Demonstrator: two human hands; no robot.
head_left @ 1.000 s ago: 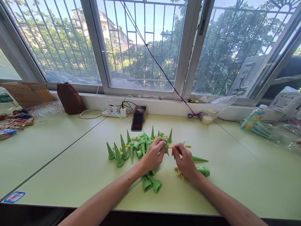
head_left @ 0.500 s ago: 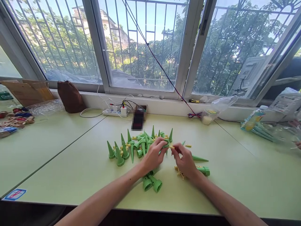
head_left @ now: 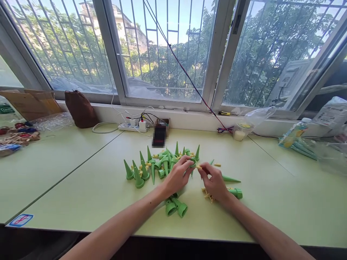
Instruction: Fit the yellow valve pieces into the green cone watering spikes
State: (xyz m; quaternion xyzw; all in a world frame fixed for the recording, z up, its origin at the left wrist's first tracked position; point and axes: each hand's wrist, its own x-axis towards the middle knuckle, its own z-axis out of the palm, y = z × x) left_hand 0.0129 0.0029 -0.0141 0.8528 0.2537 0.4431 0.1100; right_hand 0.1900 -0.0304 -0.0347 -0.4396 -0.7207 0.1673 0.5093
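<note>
Closed around a green plastic plant-watering spike (head_left: 193, 162), my left hand (head_left: 177, 175) keeps its round open end facing right. My right hand (head_left: 215, 180) pinches a small yellow plastic piece (head_left: 199, 167) at the rim of that spike. Left of my hands stand several green cone-shaped spikes (head_left: 138, 178), with more lying in a pile (head_left: 165, 162) mixed with yellow pieces. Two green spikes with open cup ends (head_left: 182, 209) lie in front of my left wrist. Under my right hand are loose yellow pieces (head_left: 208, 196) and another green spike (head_left: 236, 193), partly hidden by the wrist.
Behind the pile stands a small box (head_left: 162, 124), near a white power strip (head_left: 132, 125). A brown bag (head_left: 81, 110) is at the back left. To the right are a jar (head_left: 240, 133) and a plastic bottle (head_left: 295, 133). The table's front edge (head_left: 195, 237) runs below my forearms.
The view has shifted slightly. My hands keep almost the same pose, with the yellow piece still at the spike's rim. Another person's hand at the far right edge is no longer clearly seen.
</note>
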